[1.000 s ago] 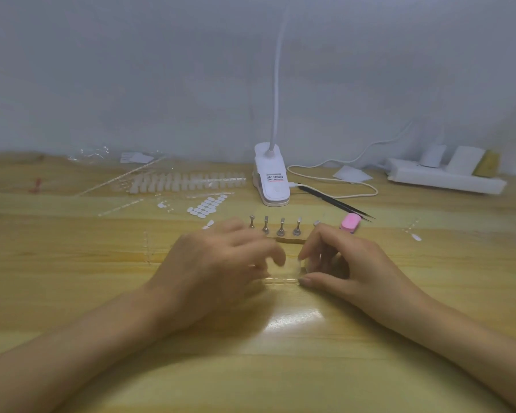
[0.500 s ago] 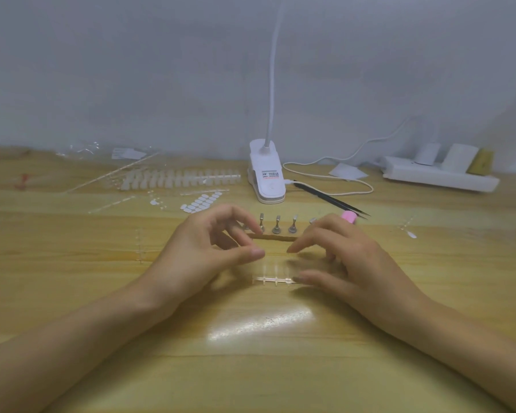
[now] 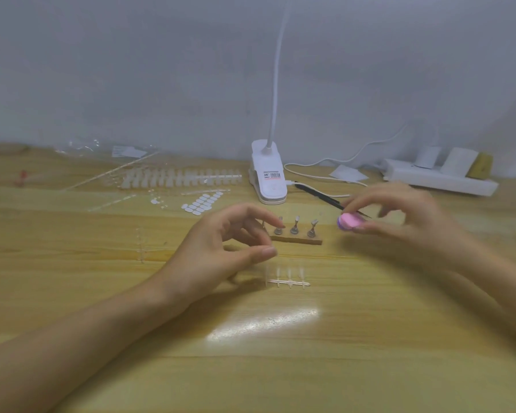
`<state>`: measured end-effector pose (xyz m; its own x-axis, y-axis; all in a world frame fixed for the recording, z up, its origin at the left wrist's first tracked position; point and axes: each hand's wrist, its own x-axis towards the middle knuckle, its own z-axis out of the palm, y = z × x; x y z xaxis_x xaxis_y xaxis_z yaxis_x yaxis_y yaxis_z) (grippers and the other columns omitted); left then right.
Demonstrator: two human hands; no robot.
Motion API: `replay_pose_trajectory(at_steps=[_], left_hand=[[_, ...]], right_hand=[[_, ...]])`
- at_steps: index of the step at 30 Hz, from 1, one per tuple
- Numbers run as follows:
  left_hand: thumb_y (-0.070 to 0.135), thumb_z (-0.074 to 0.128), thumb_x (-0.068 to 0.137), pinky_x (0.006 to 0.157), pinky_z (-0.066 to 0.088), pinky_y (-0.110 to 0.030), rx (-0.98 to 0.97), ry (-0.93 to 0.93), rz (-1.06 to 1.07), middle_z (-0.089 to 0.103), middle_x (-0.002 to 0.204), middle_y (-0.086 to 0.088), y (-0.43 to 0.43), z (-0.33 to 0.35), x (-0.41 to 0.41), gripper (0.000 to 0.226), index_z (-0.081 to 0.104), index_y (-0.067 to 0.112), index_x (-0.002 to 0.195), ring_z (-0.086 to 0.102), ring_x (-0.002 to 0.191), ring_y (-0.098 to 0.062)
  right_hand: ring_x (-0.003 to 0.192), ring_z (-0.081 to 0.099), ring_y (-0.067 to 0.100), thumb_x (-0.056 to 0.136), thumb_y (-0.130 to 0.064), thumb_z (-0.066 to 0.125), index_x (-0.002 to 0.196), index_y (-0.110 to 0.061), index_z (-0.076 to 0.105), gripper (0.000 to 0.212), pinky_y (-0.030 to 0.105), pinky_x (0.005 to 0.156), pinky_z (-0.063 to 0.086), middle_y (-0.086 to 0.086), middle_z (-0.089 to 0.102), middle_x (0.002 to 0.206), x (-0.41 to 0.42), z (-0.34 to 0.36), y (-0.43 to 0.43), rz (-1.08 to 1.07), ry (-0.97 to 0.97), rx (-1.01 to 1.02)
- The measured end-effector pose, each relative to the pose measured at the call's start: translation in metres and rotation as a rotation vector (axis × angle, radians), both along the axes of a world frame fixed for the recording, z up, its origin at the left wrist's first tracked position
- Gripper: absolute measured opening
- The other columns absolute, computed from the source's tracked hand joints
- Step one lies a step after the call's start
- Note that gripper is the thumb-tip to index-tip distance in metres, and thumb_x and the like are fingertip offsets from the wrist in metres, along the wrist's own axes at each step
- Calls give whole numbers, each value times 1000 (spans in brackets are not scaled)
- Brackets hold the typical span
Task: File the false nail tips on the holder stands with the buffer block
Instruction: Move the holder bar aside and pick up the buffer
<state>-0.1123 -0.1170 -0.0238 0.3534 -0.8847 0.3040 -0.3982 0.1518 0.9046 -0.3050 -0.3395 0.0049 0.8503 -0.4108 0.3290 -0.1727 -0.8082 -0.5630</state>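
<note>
While the right hand (image 3: 399,222) takes up the tool, step in hand: fetching the buffer block; by my reading no filing has begun.
Buffer block (image 3: 349,222): pink, pinched between the right thumb and fingertips, just right of the stands and beside the black tweezers (image 3: 319,196); blur hides whether it is clear of the table (image 3: 251,353).
Left hand (image 3: 221,242): fingers loosely curled round nothing, hovering at the left end of the stand row.
Holder stands (image 3: 295,228): three plainly show, upright in a row on a wooden base (image 3: 295,240); a fourth is partly hidden behind the left fingers.
False nail tips (image 3: 315,222): small pale pieces seem to sit on the stand heads, too blurred to be sure.
Spare tips (image 3: 286,277): a clear strip of them lying flat nearer the person, apart from the base.
Next move, as I judge it: carry the block over to one stand, steady that stand or the base with the left hand, and stroke lightly, since the stands look easy to tip.
</note>
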Motion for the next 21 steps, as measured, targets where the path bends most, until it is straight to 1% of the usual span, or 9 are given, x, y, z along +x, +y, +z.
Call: replay_pose_trajectory(at_steps=[2,4,6,9,12,14,17,19,21], left_hand=[[20,77,83,73,48,-16,-8,-9,-14,70,82,9,0,0,0,23,69,35,98,65,85,-6],[24,79,82,69,45,-14,-17,-11,-19,70,83,11,-1,0,1,23,68,36,98,63,83,-5],[27,77,80,67,43,-12,-25,-19,-28,69,82,12,-1,-1,0,23,68,37,98,60,81,-4],[25,75,79,63,41,-10,-40,-66,-49,69,81,13,-1,-2,0,25,66,39,99,55,77,-3],[20,75,82,55,41,-23,-54,-160,-108,68,83,11,-1,-2,-2,26,66,33,102,52,74,-6],[20,74,84,54,41,-33,-93,-217,-109,67,84,9,-2,-1,-3,23,65,30,104,51,72,-10],[21,74,84,56,43,-35,-166,-193,-51,67,84,8,-2,-1,-2,24,64,29,104,53,71,-18],[19,74,84,56,43,-34,-185,-181,-32,68,84,8,-2,-1,-2,25,64,29,104,53,71,-16],[18,74,85,54,41,-33,-175,-244,-52,67,84,9,-2,-2,-4,23,64,28,103,50,68,-13]], right_hand=[[95,72,13,82,-41,76,95,-34,78,15,27,74,60,-8,76,102,0,16,22,197,-37,238],[90,74,15,86,-30,77,102,-26,79,16,26,60,59,-8,74,101,7,17,46,342,57,325],[88,74,17,86,-21,77,102,-23,79,17,25,56,57,-7,70,98,15,4,65,345,121,458],[91,74,23,79,-21,77,102,-25,75,23,27,55,56,3,73,100,21,-14,78,288,92,706],[89,73,31,76,-16,83,96,-19,68,26,30,55,57,15,71,104,24,-23,80,266,-13,891],[80,73,26,76,-17,81,88,-18,68,18,28,56,56,17,72,100,25,-26,81,248,-65,940],[76,73,20,75,-16,84,88,-14,64,24,23,56,56,12,74,96,25,-25,81,200,-154,994],[80,74,25,76,-15,80,89,-12,61,23,25,58,57,13,74,98,24,-25,82,227,-111,967],[86,74,31,80,-12,79,87,-14,62,19,29,61,58,15,74,100,24,-25,85,281,-63,917]])
